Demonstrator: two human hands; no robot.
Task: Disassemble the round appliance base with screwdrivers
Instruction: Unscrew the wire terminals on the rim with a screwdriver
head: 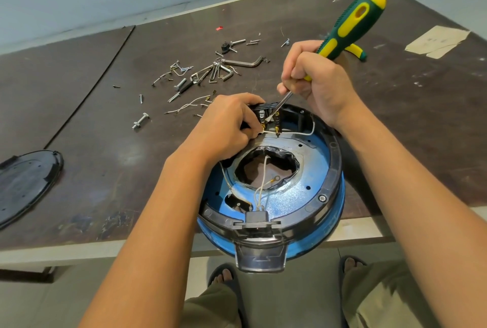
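Appliance base overhangs our tabletop's near edge. Our right hand grips the screwdriver, tip slanting onto far-rim terminals; left hand pinches a wire.

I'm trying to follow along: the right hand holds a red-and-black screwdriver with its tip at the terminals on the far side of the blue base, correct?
Wrong colour: in the head view the screwdriver in the right hand has a green-and-yellow handle, not red-and-black. Its tip is at the terminals on the far side of the blue base, as you said.
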